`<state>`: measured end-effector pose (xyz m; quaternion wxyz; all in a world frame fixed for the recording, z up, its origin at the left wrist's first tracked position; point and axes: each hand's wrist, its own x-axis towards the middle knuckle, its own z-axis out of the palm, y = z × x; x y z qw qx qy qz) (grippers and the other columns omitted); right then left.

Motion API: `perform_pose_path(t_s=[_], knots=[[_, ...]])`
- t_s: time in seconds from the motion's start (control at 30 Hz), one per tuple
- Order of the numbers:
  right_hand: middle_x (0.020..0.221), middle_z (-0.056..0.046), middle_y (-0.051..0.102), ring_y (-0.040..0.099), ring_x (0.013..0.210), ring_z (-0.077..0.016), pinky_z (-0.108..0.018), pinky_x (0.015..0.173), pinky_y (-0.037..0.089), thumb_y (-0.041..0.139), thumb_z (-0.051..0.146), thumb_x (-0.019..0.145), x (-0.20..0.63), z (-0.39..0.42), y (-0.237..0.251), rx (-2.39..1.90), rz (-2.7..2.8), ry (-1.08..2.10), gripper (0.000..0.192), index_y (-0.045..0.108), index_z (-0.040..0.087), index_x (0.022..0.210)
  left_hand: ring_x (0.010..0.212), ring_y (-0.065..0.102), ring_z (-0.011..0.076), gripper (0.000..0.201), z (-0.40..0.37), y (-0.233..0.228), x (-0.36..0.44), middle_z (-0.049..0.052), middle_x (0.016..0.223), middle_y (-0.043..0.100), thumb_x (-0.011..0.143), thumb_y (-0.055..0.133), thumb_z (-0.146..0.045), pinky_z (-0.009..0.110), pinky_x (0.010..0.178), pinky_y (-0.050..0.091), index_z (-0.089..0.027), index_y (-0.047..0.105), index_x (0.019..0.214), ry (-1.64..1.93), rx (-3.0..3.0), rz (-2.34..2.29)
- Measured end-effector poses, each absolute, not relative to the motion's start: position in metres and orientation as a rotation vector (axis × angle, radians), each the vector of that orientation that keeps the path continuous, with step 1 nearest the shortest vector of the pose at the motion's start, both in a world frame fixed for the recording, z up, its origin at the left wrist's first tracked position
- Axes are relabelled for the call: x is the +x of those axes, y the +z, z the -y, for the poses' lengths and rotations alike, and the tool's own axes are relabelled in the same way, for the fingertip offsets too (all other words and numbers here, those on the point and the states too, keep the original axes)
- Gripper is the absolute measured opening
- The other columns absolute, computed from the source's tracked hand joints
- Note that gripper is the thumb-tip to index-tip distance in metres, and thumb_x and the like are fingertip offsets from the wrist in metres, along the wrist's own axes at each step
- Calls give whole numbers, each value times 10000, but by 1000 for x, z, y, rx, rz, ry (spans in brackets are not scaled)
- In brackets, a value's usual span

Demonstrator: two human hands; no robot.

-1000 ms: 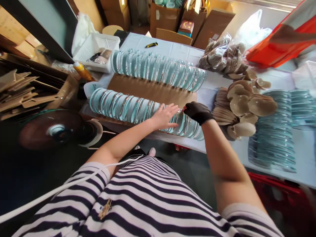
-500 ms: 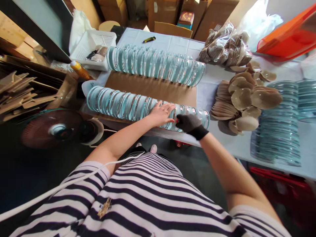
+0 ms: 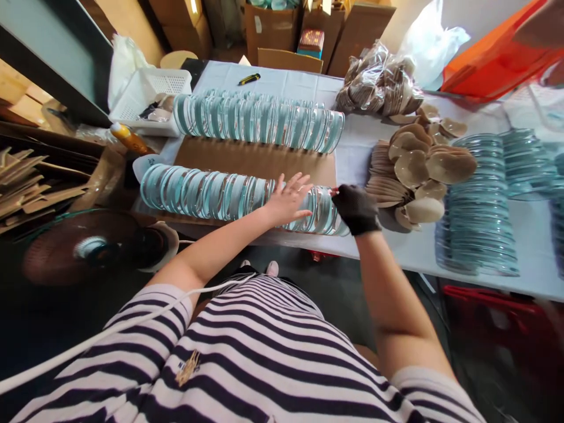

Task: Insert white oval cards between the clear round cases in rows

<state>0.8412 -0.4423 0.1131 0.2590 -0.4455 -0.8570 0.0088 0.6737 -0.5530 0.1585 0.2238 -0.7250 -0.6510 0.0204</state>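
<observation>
Across the near side of the table lies a row of round, clear, bluish-rimmed discs (image 3: 194, 194), standing on edge close together like glass lids. My left hand (image 3: 288, 202), bare, rests on the right part of this row with its fingers spread. At the row's right end is my right hand (image 3: 355, 207), in a dark glove with bare fingertips showing. Its fingers are curled closed beside the last discs, and whatever they pinch is too small to make out. A second row of similar discs (image 3: 259, 120) stands behind, with brown cardboard (image 3: 259, 158) between the rows.
To the right are beige shell-shaped pieces (image 3: 412, 167) and stacks of clear discs (image 3: 482, 223). Bagged beige pieces (image 3: 379, 82) lie behind them. A white basket (image 3: 176, 82), a yellow-black cutter (image 3: 249, 79) and an orange bottle (image 3: 130, 138) are farther left. A fan (image 3: 88, 247) stands at lower left.
My right hand has moved right along the near row to its end, still closed. My left hand stays on the discs, with its fingers spread wider. The camera view has shifted right.
</observation>
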Motion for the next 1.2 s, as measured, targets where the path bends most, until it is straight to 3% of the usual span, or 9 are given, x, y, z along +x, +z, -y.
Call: perform_pose_path(t_s=[0.17,0.37,0.5,0.63,0.83,0.93,1.03,1.1,1.2], knots=[[1035,-117,735,658,880,-206,-264,729,454,602,240,840,794,382,194,-981,3097,26,316,732,119,1101,1431,340,273,773,523,151,687,122,1555,394,913,452,-621,495,1201,193,-168,322,1526,134,-2096,1843],[1064,-129,727,664,952,-259,-320,802,459,620,294,825,795,395,197,-888,3028,-199,305,741,175,1078,1436,321,274,768,523,144,682,101,1554,398,917,418,-638,478,1210,173,-181,330,1528,165,-2053,1852],[993,-104,744,674,905,-239,-279,728,430,524,315,858,845,432,151,-842,2814,-76,276,735,197,990,1442,317,268,719,527,147,686,96,1568,379,940,390,-608,476,1208,182,-187,341,1520,153,-2063,1859],[962,-87,754,683,841,-227,-268,642,387,471,345,893,854,478,60,-1021,2617,131,292,726,218,961,1443,320,259,692,530,149,689,104,1572,371,958,355,-588,477,1207,181,-174,344,1513,160,-2053,1870],[1018,-119,750,692,918,-248,-289,691,421,371,352,975,824,506,-30,-1157,2496,317,387,725,208,1036,1466,282,264,699,537,148,688,109,1589,339,952,380,-569,497,1215,153,-179,310,1528,189,-2036,1859],[1024,-122,747,689,922,-255,-299,725,447,372,368,979,847,492,-5,-1099,2483,263,395,733,224,1045,1494,223,290,698,538,149,693,124,1606,298,954,401,-528,538,1212,140,-175,278,1543,211,-2031,1841],[1092,-149,722,674,969,-253,-293,762,460,328,354,988,876,453,59,-1238,2276,100,442,686,191,1190,1518,139,308,775,529,147,706,131,1634,216,932,445,-547,558,1212,115,-169,213,1567,196,-2068,1740],[1128,-157,707,663,992,-259,-292,760,463,400,378,960,877,417,107,-1297,2357,26,430,663,179,1235,1513,160,306,817,519,143,713,121,1633,224,911,475,-579,542,1212,136,-182,203,1572,201,-2116,1697],[1044,-149,731,664,907,-230,-274,736,458,586,294,858,852,367,158,-1191,2848,86,321,732,134,1095,1475,267,296,803,508,137,717,100,1606,305,901,491,-595,511,1204,188,-214,245,1563,225,-2145,1703]])
